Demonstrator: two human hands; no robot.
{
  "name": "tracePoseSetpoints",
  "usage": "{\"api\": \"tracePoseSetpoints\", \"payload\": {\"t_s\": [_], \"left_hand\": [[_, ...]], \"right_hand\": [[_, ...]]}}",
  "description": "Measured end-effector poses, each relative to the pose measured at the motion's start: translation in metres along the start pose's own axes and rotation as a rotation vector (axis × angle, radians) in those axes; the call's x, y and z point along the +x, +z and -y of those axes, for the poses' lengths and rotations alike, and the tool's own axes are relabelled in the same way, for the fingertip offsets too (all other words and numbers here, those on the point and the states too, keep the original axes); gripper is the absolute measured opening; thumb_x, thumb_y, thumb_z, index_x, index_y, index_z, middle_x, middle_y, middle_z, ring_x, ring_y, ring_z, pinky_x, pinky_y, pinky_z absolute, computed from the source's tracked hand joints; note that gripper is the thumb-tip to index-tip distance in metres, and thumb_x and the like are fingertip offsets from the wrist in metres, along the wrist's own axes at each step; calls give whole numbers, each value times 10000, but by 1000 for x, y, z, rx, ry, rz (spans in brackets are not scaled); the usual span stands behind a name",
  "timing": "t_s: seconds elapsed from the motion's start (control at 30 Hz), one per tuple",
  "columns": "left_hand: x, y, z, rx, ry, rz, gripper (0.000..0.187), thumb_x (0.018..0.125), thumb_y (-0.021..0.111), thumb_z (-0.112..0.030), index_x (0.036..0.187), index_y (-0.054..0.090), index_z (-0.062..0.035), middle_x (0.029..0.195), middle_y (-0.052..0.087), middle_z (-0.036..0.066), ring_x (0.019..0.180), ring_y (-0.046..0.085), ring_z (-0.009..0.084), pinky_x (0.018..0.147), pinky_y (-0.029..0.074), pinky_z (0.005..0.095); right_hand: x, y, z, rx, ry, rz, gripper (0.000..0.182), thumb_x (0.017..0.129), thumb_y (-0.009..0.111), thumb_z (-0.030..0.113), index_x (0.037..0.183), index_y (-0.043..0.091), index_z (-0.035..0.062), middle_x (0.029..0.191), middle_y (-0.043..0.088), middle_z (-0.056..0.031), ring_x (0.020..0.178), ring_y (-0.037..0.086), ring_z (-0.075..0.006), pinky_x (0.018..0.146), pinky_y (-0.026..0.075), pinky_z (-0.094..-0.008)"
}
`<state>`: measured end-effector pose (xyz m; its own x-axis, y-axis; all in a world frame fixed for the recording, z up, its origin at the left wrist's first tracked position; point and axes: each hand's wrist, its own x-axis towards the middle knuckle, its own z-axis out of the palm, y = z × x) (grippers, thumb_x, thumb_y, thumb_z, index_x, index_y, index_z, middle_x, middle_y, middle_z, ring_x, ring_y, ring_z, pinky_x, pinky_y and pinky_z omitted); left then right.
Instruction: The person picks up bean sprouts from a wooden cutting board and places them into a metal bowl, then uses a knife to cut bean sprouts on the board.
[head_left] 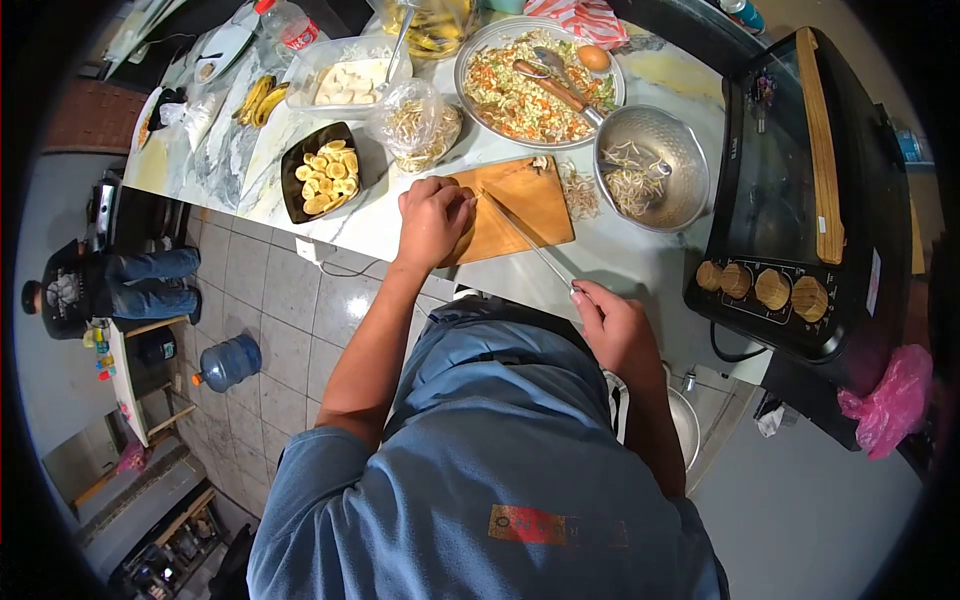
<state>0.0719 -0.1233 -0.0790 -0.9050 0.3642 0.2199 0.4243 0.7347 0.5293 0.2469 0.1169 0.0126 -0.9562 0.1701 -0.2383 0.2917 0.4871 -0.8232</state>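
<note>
My left hand [432, 218] rests at the left edge of a wooden cutting board [540, 212], its fingers curled over something small that I cannot make out. A knife [527, 238] lies slantwise over the board, its tip near those fingers; its handle end is in my right hand [618, 325], which is closed round it. Small brown scraps sit at the board's top edge. Beside the board on the right are loose bean sprouts [579, 192]. A metal colander [688, 160] with more sprouts stands beyond them.
Behind the board are a big pan [466, 75] of chopped vegetables with an egg [593, 58], a bag of sprouts [418, 128] and a plastic tub [300, 92]. A black bowl [291, 178] of banana slices is left, a toaster oven [765, 200] right. Another person [75, 285] stands far left.
</note>
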Motion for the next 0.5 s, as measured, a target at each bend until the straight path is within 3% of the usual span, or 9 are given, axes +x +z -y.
{"api": "tracePoseSetpoints", "payload": {"t_s": [0.5], "left_hand": [[3,2,6,-37,4,37,145,862,748,-227,918,745,-93,977,665,51,1018,590,271,896,391,406]], "right_hand": [[-1,12,23,-168,124,18,295,978,612,271,1107,720,30,884,692,-249,838,677,-446,755,544,-465]]}}
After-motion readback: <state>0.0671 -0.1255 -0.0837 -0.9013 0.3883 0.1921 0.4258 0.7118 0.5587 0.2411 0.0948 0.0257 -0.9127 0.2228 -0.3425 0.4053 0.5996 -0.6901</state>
